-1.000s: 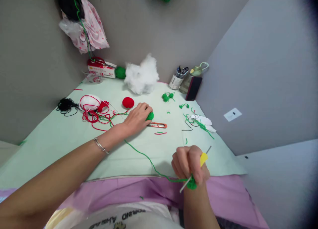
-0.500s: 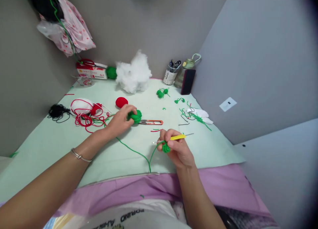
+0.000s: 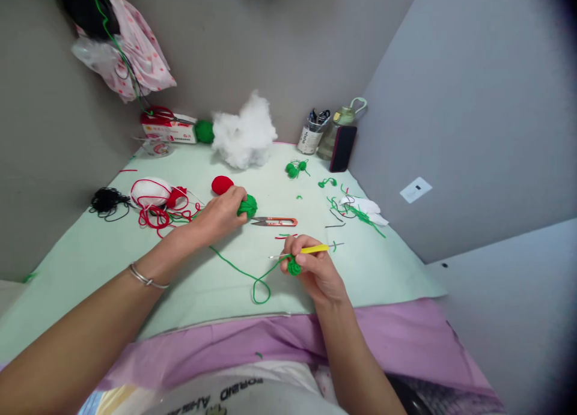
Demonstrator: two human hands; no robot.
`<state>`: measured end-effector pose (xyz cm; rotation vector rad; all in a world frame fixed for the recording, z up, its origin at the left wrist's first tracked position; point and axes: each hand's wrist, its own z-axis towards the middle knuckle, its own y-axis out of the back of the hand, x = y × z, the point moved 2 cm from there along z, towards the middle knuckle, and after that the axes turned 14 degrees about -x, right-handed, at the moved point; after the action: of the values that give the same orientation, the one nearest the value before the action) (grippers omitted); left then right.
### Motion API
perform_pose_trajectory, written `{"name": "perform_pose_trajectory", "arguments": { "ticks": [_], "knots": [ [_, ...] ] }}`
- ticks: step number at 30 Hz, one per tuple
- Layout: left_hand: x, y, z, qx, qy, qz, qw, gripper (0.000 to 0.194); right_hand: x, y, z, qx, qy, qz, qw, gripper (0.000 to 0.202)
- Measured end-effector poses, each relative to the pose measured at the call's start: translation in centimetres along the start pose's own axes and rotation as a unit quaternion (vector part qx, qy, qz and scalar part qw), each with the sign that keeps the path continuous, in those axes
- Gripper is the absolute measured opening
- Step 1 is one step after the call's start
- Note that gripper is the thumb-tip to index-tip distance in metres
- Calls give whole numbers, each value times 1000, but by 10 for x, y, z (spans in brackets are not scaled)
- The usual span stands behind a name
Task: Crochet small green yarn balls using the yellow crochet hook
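Note:
My left hand (image 3: 224, 211) is closed around a green yarn ball (image 3: 247, 206) near the middle of the table. Just right of that ball lies a pair of thread snips (image 3: 274, 221) with an orange handle. In my right hand (image 3: 315, 265) are a yellow-handled crochet hook (image 3: 314, 248) and a small green crocheted piece (image 3: 294, 266), pinched between the fingers. The hook's metal tip points left. A strand of green yarn (image 3: 234, 272) runs from below my left wrist to the crocheted piece, with a loop lying on the table.
Behind the hands sit a red ball (image 3: 222, 185) and white stuffing (image 3: 246, 131). Tangled red and white yarn (image 3: 151, 194) and black yarn (image 3: 108, 202) lie left. Yarn scraps (image 3: 360, 214) are at right. A phone (image 3: 343, 149), bottle and pen cup (image 3: 311, 136) stand at the back.
My right hand has shifted slightly left with the hook and the crocheted piece. The yarn near the table's front edge now forms a loop. My left hand has turned slightly over the ball.

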<state>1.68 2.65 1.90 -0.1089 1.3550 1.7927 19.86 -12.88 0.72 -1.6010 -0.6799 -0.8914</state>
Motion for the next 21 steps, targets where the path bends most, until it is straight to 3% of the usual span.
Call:
{"name": "perform_pose_trajectory", "arguments": {
  "ticks": [6,13,21],
  "knots": [
    [6,2,11,22,-15,74,997,13,0,-3,-1,13,3,-3,1000,28],
    [12,0,12,-21,-16,126,992,18,0,-3,-1,10,1,-4,1000,28],
    [19,9,2,-17,-53,89,995,23,0,-5,-2,5,-2,-3,1000,26]
  ]
}}
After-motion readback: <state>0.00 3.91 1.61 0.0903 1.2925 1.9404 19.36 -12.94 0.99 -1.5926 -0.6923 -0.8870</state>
